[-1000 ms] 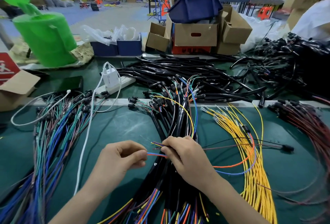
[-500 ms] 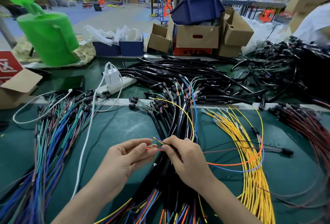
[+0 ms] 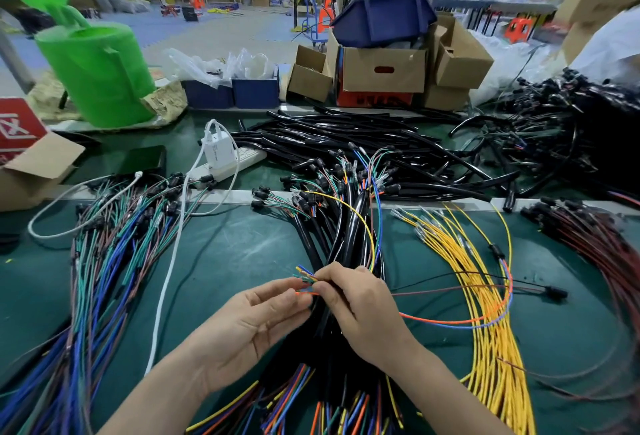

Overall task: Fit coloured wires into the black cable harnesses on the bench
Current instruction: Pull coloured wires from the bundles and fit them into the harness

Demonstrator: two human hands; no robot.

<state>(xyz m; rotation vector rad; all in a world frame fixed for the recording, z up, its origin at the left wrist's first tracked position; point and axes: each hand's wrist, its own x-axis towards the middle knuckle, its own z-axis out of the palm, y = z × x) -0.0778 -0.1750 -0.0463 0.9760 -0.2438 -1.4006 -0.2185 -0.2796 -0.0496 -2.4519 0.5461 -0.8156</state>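
Your right hand (image 3: 363, 310) sits over the middle of the table (image 3: 242, 254), close to the front edge. Its fingers (image 3: 332, 273) are curled and pinch a tuft of coloured wire ends (image 3: 304, 272): yellow, blue and green tips fan out just left of your fingertips. Your left hand (image 3: 252, 327) lies palm up just beside it. Its thumb and forefinger are closed lightly on the tip of the orange wire (image 3: 450, 321) and the other fingers are loose and nearly straight. That orange wire passes behind your right hand and loops out to the right across the yellow wires (image 3: 485, 313). Under both hands lies the bundle of black harnesses (image 3: 346, 237), running from the front edge towards the far side of the table, with coloured leads spilling from both ends. A sheaf of blue and green wires (image 3: 104, 261) lies towards the left edge and dark red wires (image 3: 595, 254) towards the right edge. A white cable (image 3: 166, 278) runs beside the blue and green sheaf. Loose black tubing (image 3: 346, 136) is heaped near the far edge, in front of the cardboard boxes (image 3: 384, 71).
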